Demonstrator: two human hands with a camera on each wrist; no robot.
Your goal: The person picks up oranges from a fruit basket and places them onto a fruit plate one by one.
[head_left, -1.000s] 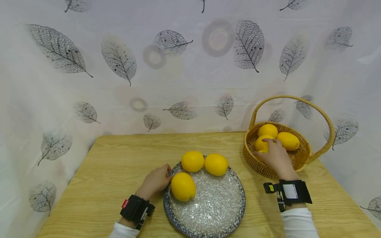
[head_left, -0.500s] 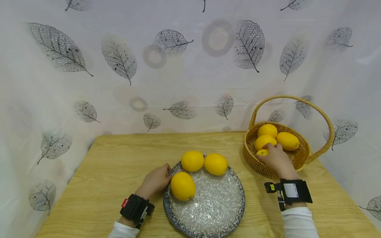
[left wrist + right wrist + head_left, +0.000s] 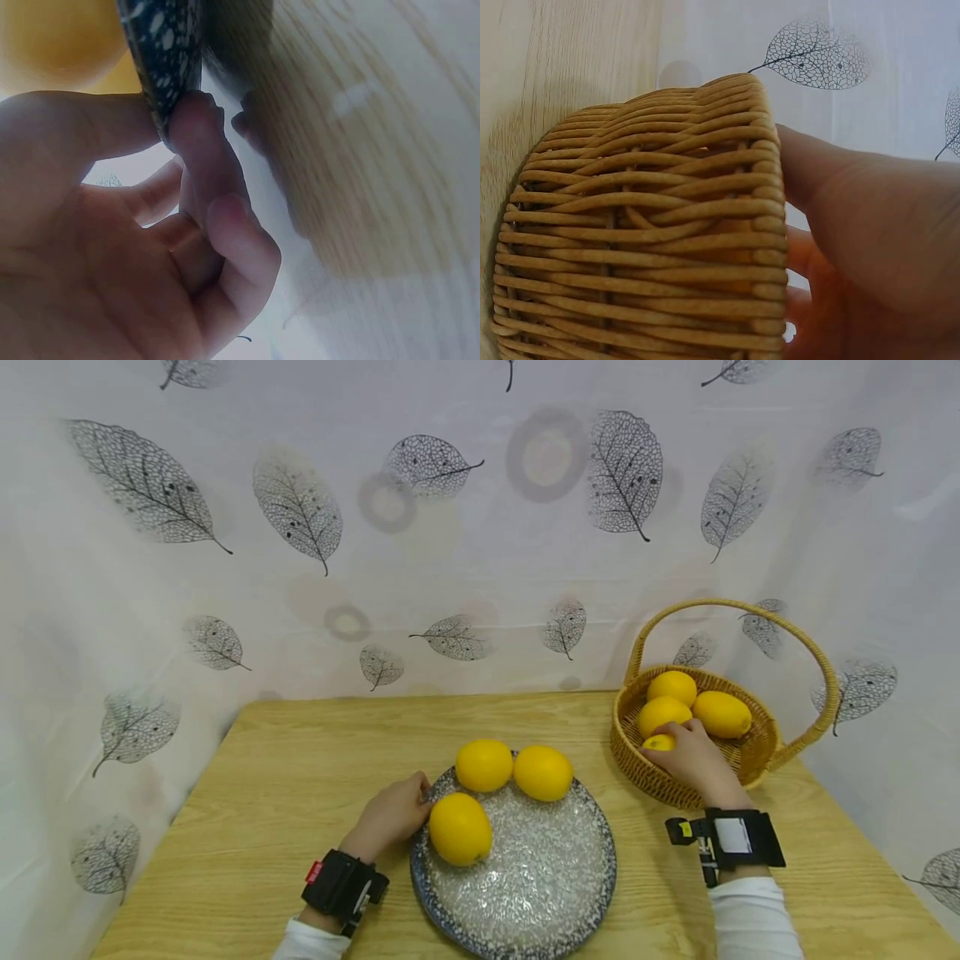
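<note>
My left hand pinches the left rim of a round speckled plate. The left wrist view has the thumb on one side of the plate's dark edge and fingers on the other. Three yellow lemons sit on the plate's left and far parts. Inside the wicker basket, my right hand holds a lemon, mostly covered by the fingers. Several other lemons lie beside and behind it. From the right wrist, the basket wall hides the fingertips and that lemon.
A tall arched handle rises over the basket at the back right. The wooden table ends at a leaf-printed curtain behind. Bare tabletop shows left of the plate and between plate and basket.
My right hand has moved slightly down and closed its fingers on the near lemon in the basket, uncovering the lemon behind. My left hand and the plate stay in place.
</note>
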